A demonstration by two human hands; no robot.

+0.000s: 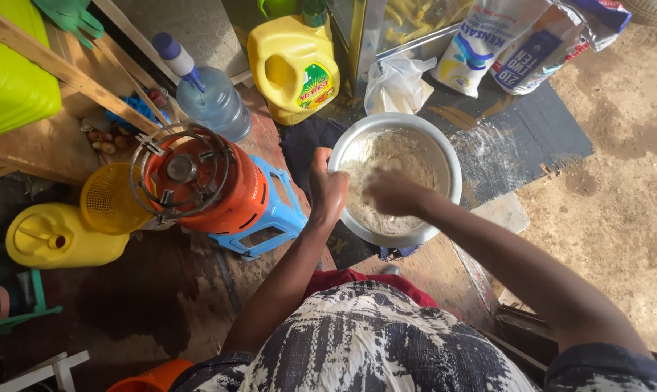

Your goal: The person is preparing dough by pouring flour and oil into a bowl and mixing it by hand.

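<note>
The bowl [445, 156], a round metal basin, is being steadied on a dark mat [517, 131] on the floor, at 12 o'clock from the person's body. The rim at 9 o'clock is being gripped by the left hand [327, 185], closed over the edge. The right hand [392, 192] is being held inside the bowl, over the flour [390, 156]; it is blurred, so whether it is open or closed cannot be told.

The bowl is being judged stiff, light when empty, weighted now by its contents. Its rim is thin and probably slick with flour dust; opposite rim points are being taken as the best hold. The flour is loose and soft, easily spilled if the bowl is tilted.

At 9 o'clock from the bowl, an orange gas burner [198, 181] is standing; at 11 o'clock, a yellow jug [294, 65].
</note>
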